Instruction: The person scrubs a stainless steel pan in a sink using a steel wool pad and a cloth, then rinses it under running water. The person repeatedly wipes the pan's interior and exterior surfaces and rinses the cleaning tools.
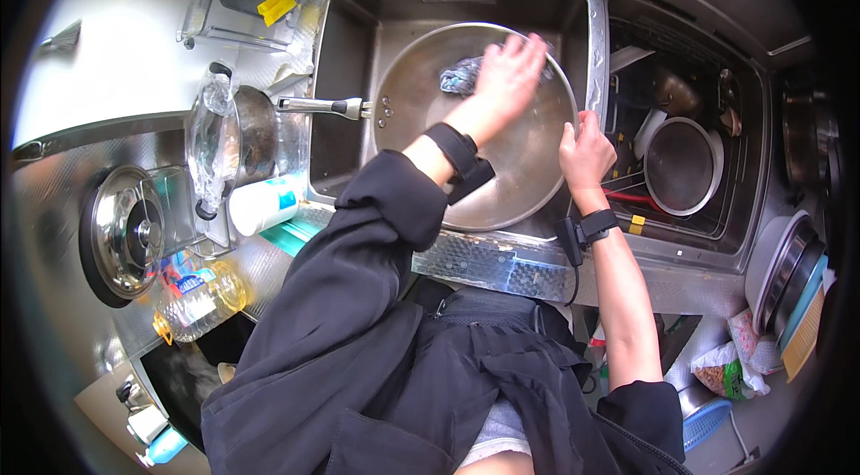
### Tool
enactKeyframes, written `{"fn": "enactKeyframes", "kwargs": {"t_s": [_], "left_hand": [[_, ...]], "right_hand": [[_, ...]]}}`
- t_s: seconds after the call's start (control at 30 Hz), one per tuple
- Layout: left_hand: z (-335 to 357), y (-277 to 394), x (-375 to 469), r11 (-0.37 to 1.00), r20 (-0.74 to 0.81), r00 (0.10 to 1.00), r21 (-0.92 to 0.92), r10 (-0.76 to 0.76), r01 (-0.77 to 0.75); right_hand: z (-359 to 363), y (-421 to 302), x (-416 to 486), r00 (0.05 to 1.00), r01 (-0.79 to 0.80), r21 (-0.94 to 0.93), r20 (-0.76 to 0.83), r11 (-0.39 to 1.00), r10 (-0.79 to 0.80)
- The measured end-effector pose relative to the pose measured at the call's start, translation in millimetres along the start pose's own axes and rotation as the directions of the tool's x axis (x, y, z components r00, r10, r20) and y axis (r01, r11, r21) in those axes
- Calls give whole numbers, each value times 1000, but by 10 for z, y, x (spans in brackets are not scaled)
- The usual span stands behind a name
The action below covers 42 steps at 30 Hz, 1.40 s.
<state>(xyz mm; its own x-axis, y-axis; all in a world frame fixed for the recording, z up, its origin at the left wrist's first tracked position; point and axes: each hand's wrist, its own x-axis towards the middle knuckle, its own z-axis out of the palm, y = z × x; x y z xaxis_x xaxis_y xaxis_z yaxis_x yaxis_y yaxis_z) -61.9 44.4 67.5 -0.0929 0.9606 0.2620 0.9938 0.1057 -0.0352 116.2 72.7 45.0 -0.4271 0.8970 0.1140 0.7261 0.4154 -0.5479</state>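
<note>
A wide metal pan (510, 159) rests in the left sink basin, its long handle (322, 106) pointing left over the basin's edge. Inside it, a patterned grey-blue cloth (459, 76) is bunched up against the pan's inner surface. My left hand (504, 75) holds the cloth down under its palm, fingers stretched out and slightly blurred; much of the cloth is hidden beneath it. At the pan's right rim, my right hand (586, 151) grips the edge between thumb and fingers. Both wrists wear black bands.
Right of the pan, another basin (729, 233) holds a round sieve (680, 166) and other utensils. A glass lid (213, 139), a white bottle (263, 206) and an oil bottle (201, 300) stand or lie on the left counter. Stacked bowls (783, 273) are at far right.
</note>
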Motion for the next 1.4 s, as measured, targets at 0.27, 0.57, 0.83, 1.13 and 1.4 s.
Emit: {"fn": "enactKeyframes", "kwargs": {"t_s": [0.27, 0.57, 0.83, 1.13, 1.4], "left_hand": [[-33, -12, -68, 999, -13, 999, -25, 40, -40], [-452, -1043, -1101, 890, 249, 871, 294, -424, 349], [-415, -991, -980, 860, 319, 819, 361, -477, 360], [-81, -329, 20, 999, 146, 989, 18, 24, -27], [-145, 375, -125, 951, 2, 961, -146, 276, -272]], "right_hand": [[9, -1, 0, 999, 36, -8, -32, 999, -36], [-1, -9, 3, 999, 27, 12, -16, 1000, -27], [0, 5, -3, 1000, 12, 43, -15, 999, -11], [-4, 2, -7, 999, 33, 25, -25, 999, -32], [29, 5, 8, 999, 38, -16, -25, 999, -38]]}}
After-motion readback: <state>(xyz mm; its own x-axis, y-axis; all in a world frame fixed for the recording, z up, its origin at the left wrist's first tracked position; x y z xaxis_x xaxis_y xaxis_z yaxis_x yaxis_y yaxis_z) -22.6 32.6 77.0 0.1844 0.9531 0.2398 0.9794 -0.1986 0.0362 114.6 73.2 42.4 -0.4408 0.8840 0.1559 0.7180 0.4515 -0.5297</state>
